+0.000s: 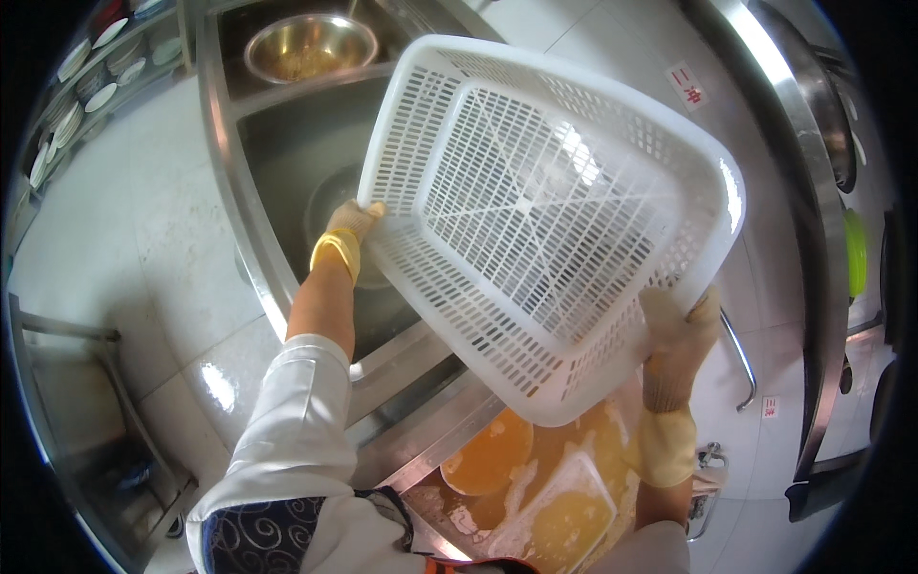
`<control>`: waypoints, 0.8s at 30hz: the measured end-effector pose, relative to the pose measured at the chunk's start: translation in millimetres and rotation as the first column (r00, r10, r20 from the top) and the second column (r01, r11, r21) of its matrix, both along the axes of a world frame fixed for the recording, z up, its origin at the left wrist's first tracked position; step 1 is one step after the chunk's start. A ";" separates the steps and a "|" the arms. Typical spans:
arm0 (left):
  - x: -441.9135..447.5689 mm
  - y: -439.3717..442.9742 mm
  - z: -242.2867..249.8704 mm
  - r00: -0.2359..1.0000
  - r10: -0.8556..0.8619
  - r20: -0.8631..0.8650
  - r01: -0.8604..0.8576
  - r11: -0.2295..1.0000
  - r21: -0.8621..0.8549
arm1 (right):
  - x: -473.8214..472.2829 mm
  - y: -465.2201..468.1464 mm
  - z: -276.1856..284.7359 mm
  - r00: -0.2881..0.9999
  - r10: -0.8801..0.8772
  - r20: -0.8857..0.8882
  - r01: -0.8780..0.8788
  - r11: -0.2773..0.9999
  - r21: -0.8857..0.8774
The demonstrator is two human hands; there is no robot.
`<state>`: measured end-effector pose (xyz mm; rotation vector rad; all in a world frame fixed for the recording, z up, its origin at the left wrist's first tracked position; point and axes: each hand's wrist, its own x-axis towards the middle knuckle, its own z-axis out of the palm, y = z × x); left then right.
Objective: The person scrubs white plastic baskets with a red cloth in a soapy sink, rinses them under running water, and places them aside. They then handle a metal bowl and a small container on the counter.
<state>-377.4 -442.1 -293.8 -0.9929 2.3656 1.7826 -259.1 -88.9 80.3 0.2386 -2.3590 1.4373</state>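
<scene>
A white plastic basket (pixel 527 204) with slotted walls and base is held up, tilted, over the stainless steel sinks. My left hand (pixel 355 219), in a glove with a yellow cuff, grips its rim at the left corner. On the right, my gloved right hand (pixel 678 330) is closed around the rim near the lower right corner. Behind the basket is the middle sink basin (pixel 280 151), holding greyish water with a round shape under the surface. Below lies a sink of soapy, orange-brown water (pixel 566 445), where an orange round item (pixel 491 452) and a white rectangular container (pixel 574 513) sit.
A metal bowl (pixel 312 50) stands in the far basin. Stacked dishes fill a shelf (pixel 86 93) at upper left. A steel wall shelf (pixel 810 179) runs along the right, above a faucet spout (pixel 742 366). A metal-framed stand (pixel 100 402) is at lower left.
</scene>
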 end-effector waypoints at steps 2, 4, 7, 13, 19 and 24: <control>-3.1 -3.9 13.3 0.992 0.002 -0.126 0.007 0.997 0.074 | -1.0 4.8 -0.8 0.998 0.002 0.059 -0.001 1.000 -0.023; -8.9 -11.9 32.5 0.955 0.006 -0.298 0.055 0.979 0.197 | -1.1 11.6 -2.5 0.984 -0.088 0.152 0.090 0.996 -0.004; -48.1 -34.2 72.6 0.861 0.044 -0.507 0.153 0.928 0.340 | 0.6 21.1 -8.0 0.995 -0.020 0.098 0.025 0.998 -0.049; -67.5 -33.0 72.9 0.908 -0.056 -0.416 0.142 0.974 0.178 | 2.2 24.4 -18.9 0.995 -0.098 0.004 0.098 0.995 -0.021; -8.4 -12.7 4.3 0.984 -0.070 -0.162 0.098 0.979 0.177 | 1.3 24.3 -19.0 0.996 -0.092 -0.016 0.091 0.994 -0.062; -35.3 -24.4 14.3 0.932 0.111 -0.344 0.036 0.918 0.394 | 13.6 16.0 -6.4 0.987 -0.149 -0.057 0.154 0.983 0.101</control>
